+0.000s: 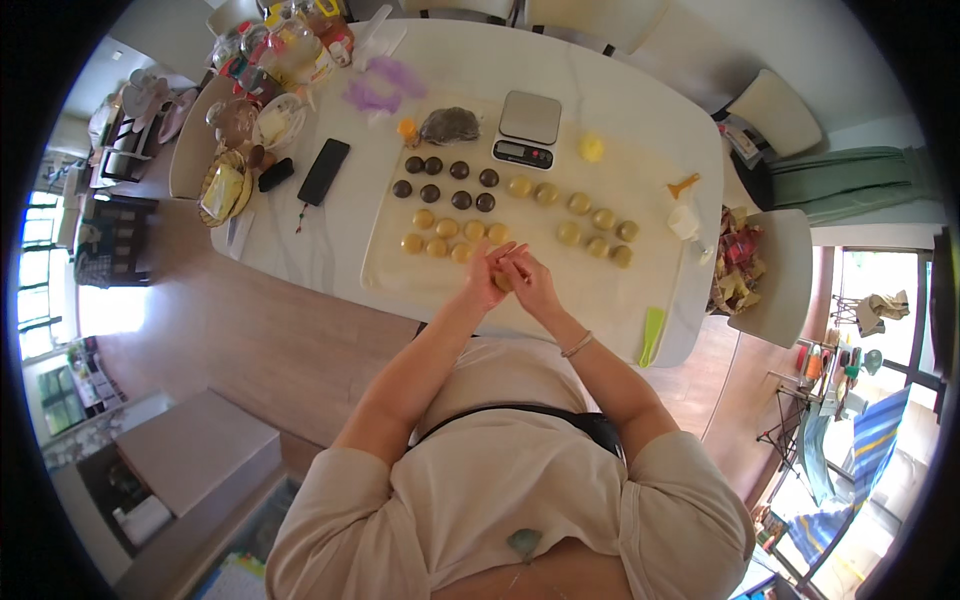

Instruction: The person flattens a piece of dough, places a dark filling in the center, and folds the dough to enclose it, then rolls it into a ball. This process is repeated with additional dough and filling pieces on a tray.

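Note:
My left hand (484, 279) and my right hand (531, 277) are cupped together above the near edge of a pale mat (420, 281). Between them I hold a yellowish dough ball (502, 282), partly hidden by my fingers. Just beyond my hands lie two rows of yellow dough balls (448, 228). Behind those are two rows of dark brown balls (460, 170). To the right, duller greenish-yellow balls (579, 203) form two slanting rows. A small bright yellow lump (591, 147) sits apart, right of the kitchen scale (529, 120).
A wrapped dark mass (450, 125) lies left of the scale. Further left are a phone (324, 172), purple film (384, 84) and several bottles (292, 49). On the right are an orange tool (683, 185) and a green spatula (652, 336). Chairs (776, 277) surround the white table (637, 82).

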